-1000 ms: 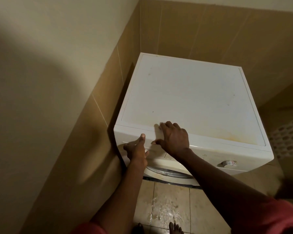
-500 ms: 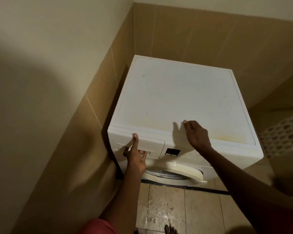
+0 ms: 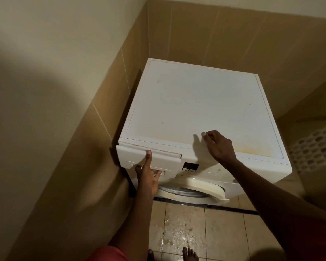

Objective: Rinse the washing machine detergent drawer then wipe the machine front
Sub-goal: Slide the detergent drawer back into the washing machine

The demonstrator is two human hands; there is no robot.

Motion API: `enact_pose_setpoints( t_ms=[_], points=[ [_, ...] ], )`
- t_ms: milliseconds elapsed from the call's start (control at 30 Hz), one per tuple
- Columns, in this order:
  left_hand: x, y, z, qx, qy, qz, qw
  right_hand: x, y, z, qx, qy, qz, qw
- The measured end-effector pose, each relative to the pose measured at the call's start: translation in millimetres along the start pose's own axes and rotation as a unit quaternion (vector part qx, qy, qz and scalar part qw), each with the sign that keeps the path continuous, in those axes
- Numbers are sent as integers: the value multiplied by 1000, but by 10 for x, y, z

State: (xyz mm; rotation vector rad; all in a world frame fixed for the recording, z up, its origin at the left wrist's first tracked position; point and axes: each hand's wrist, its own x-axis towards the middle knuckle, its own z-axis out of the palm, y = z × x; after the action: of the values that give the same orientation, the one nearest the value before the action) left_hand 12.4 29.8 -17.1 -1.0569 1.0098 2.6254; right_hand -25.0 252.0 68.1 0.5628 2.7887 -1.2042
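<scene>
Detergent drawer [image 3: 154,161]: white, at the top left corner of the washing machine's front. Its face stands a little proud of the panel, and a narrow strip of its top shows behind the face.
Left hand [image 3: 148,178]: reaches up from below and grips the drawer. The thumb [image 3: 149,154] points straight up with its tip on the drawer's top edge, and the fingers hook into the handle recess in the lower part of the face. The forearm runs near-to-far, almost vertical in the view.
Right hand [image 3: 219,146]: palm down over the near edge of the machine's top, to the right of the drawer and apart from it. The fingers are loosely curled and hold nothing, and it casts a shadow to its left. Whether the fingertips touch the top cannot be told. The arm comes in from the near right.
Washing machine [image 3: 196,102]: white front-loader set in the corner, its flat top stained yellowish near the front right.
Display [image 3: 190,167]: small dark panel just right of the drawer.
Door [image 3: 194,186]: round with a cream rim, below the drawer and display.
Floor [image 3: 224,232]: beige tiles, with a wet patch [image 3: 179,238] in front of the machine.
Feet [image 3: 189,254]: bare toes at the near edge.
Sleeve [image 3: 109,253]: red, at the lower left.
Basket [image 3: 316,146]: pale and perforated, right of the machine.
Walls [image 3: 215,34]: tan tiles below, plain paint above.
</scene>
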Motion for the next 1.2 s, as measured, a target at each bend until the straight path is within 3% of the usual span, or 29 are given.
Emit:
enact_pose_setpoints(
  t_ms=[367, 1200],
  points=[
    [-414, -61, -536, 43, -27, -29, 998, -111, -124, 78, -21, -33, 28, 999],
    [-456, -39, -536, 58, -50, -25, 997, -148, -68, 43, -43, -43, -28, 998]
  ],
)
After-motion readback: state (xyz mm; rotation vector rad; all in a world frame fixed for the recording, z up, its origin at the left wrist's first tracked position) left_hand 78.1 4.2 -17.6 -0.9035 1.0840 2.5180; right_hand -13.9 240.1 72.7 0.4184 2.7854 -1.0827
